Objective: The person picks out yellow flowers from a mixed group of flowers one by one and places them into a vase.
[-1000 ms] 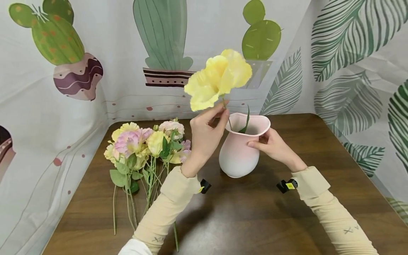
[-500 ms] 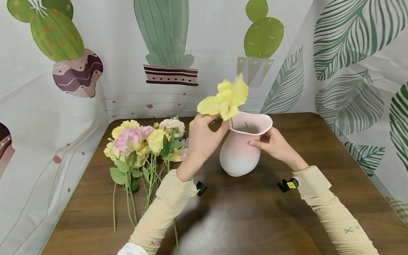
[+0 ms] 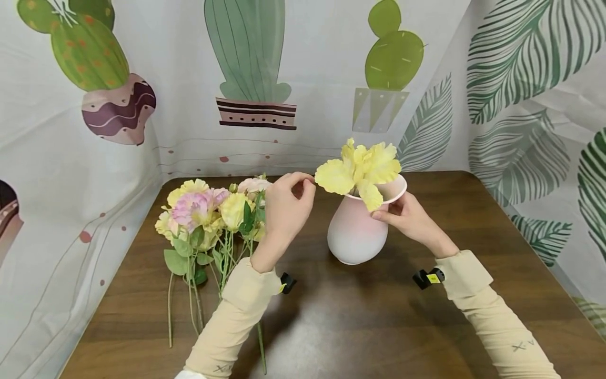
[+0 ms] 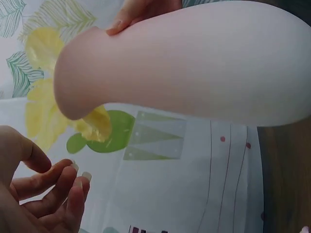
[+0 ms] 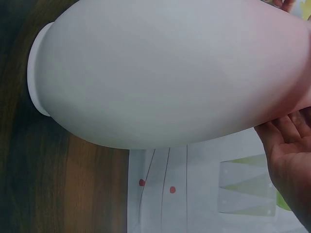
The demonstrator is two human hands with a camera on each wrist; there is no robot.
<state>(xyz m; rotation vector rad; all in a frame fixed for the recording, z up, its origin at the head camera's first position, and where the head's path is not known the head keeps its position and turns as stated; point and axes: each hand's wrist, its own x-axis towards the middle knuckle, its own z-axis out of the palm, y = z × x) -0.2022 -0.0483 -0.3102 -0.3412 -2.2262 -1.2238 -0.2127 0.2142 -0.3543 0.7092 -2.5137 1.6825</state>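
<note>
The pink and white vase (image 3: 355,234) stands on the table, and the right hand (image 3: 416,220) grips its neck just below the rim, thumb in front. A yellow flower (image 3: 359,167) rests over the left part of the vase's mouth; its stem is mostly hidden. Just left of the petals is the left hand (image 3: 288,208), its fingers loosely bent. In the left wrist view this hand (image 4: 48,194) holds nothing and is apart from the flower (image 4: 43,119). The right wrist view has the vase (image 5: 170,73) lying across it, with the right hand (image 5: 294,160) at the neck.
A bunch of pink, yellow and cream flowers (image 3: 194,210) lies on the left of the brown table (image 3: 355,326), stems towards the front edge. Behind the table hangs a white cloth (image 3: 326,68) printed with cacti and leaves.
The yellow flower has come down and right onto the vase's mouth. The left hand has let go of it and moved left. The right hand keeps its grip on the vase.
</note>
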